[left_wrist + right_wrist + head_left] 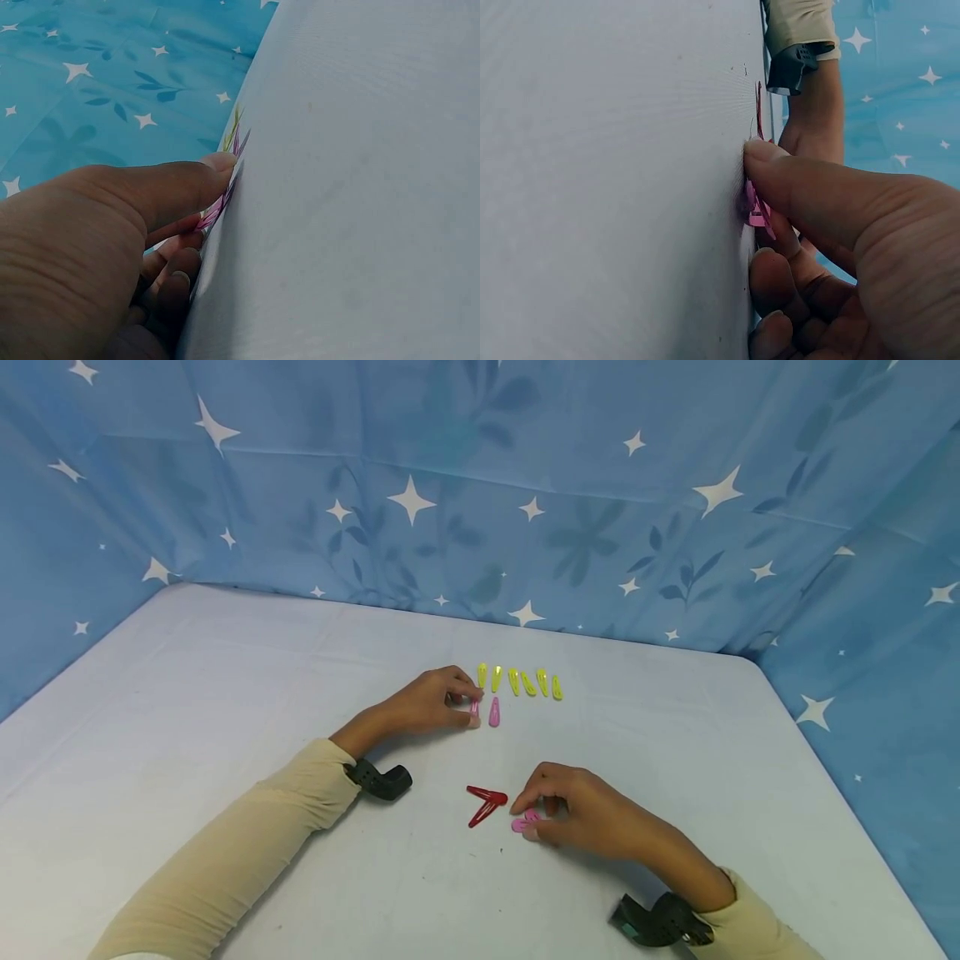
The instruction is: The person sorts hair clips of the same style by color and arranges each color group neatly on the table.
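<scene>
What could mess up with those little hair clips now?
The left hand is at a pink clip close to the yellow clips, so its fingers might nudge that row crooked. The right hand is at bunched pink clips, so it may pick up more than one. The red clips lie just beside those fingers and could get bumped.

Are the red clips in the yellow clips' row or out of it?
Out: the red clips lie in a V nearer the camera, apart from the yellow clips.
</scene>
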Demonstrator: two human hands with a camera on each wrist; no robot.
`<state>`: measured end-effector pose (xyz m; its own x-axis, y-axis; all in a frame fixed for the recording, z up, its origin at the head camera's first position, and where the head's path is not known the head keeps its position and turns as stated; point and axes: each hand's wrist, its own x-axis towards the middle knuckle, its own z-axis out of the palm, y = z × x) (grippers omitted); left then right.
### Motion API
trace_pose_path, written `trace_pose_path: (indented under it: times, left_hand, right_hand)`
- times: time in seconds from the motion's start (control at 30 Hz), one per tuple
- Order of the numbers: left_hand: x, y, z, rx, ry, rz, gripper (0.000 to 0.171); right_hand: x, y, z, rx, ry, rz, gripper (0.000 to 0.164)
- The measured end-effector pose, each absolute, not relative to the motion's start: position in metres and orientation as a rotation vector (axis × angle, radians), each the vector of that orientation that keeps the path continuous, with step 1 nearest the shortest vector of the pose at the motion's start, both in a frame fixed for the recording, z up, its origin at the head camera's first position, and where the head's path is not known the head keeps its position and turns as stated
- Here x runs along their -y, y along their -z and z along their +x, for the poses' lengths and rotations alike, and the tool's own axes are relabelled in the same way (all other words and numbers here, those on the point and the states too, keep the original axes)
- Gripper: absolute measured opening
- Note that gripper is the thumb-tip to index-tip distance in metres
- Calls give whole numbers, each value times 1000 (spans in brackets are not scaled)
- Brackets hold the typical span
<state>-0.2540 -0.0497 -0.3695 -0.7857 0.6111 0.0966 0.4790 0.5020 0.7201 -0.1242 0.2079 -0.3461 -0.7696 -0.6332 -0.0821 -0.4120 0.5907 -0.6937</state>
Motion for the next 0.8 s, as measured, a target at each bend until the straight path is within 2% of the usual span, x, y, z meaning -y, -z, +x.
trace_pose_path:
  times: [0.53,0.8]
  left_hand:
    - [50,367,-254,-2551,-1159,927,40]
    - [50,366,-254,-2547,-1164,901,39]
  right_hand:
    - [-208,348,-125,-2513,1033,-838,14]
    - [-207,348,-125,-2575,1136,-711,15]
